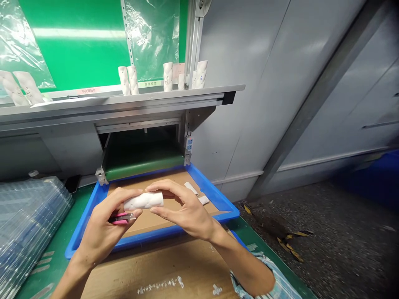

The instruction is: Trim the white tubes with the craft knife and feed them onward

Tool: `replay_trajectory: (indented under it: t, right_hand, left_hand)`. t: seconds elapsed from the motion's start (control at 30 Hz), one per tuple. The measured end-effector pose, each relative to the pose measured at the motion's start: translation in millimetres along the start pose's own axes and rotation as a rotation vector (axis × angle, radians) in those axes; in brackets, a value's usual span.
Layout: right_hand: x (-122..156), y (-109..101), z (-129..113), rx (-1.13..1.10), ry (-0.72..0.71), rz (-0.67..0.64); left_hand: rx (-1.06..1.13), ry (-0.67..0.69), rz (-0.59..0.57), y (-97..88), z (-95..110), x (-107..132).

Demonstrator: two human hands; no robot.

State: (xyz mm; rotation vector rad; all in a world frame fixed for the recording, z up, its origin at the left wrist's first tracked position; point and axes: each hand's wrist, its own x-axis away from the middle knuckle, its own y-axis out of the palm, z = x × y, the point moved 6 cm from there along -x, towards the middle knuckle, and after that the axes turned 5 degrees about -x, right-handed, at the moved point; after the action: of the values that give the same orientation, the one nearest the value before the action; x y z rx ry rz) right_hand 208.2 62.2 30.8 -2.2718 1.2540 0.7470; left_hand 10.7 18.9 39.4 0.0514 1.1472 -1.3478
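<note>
A white tube-like piece with a dimpled, wavy surface lies sideways between my two hands, above the blue tray. My left hand is closed on its left end, thumb below and fingers above. That same hand also keeps a small pink-handled tool with a metal tip against the palm. My right hand pinches the tube's right end between thumb and fingers. Two more white pieces lie on the cardboard in the blue tray, just beyond my right hand.
Behind the tray a green conveyor belt comes out of an opening. Several white tubes stand on the metal shelf above. Stacked clear plastic trays are at the left. Cardboard covers the near part of the green table.
</note>
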Motion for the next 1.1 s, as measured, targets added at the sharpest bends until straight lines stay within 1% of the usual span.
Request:
replay_trajectory:
  t: [0.13,0.2,0.3,0.37,0.47,0.53,0.63,0.7,0.8,0.87,0.97,1.03,1.1]
  right_hand:
    - [0,-2,-2,0.052,-0.041,-0.004]
    - [0,-2,-3,0.065,-0.045,-0.032]
    - [0,-1,-3,0.032,-0.032,-0.094]
    - [1,0,0,-0.026,0.006,-0.122]
    - [2,0,7,-0.088,0.106,-0.096]
    - [1,-1,8,-0.07,0.132,-0.059]
    - [0,-1,1,0.01,0.064,-0.04]
    - [-1,-1,-2,0.032,0.027,-0.033]
    - [-1,-3,1,-0.004,0.066,-0.009]
    - [-1,-5,4,-0.021,0.091,0.006]
    - [-1,-5,1,-0.011,0.047,0.006]
    - [-1,-4,0,-0.016,0.02,0.008]
    - [0,-4,3,-0.041,0.04,0.017]
  left_hand:
    - [0.006,-0.008,-0.021,0.4,-2,1]
    - [-0.001,-0.006,-0.016,0.3,-2,0]
    - [-0.017,0.01,-0.001,-0.3,-1,0]
    - [-0.017,0.028,0.002,-0.3,-1,0]
    - [-0.01,0.061,-0.008,0.4,1,0]
    - [-0.002,0.035,-0.017,0.6,-1,1]
    - [0.003,-0.055,-0.03,0.5,-6,1]
    - [-0.01,-0.074,-0.033,0.1,-8,2]
    - [-0.017,-0.065,-0.02,-0.9,-9,4]
    - [-0.004,-0.087,-0.018,-0.5,-11,5]
    - [0.031,-0.139,-0.051,2.5,-15,6]
    - [0.043,-0.133,-0.061,3.5,-15,6]
    - [0.022,-0.095,-0.046,2.5,-14,7]
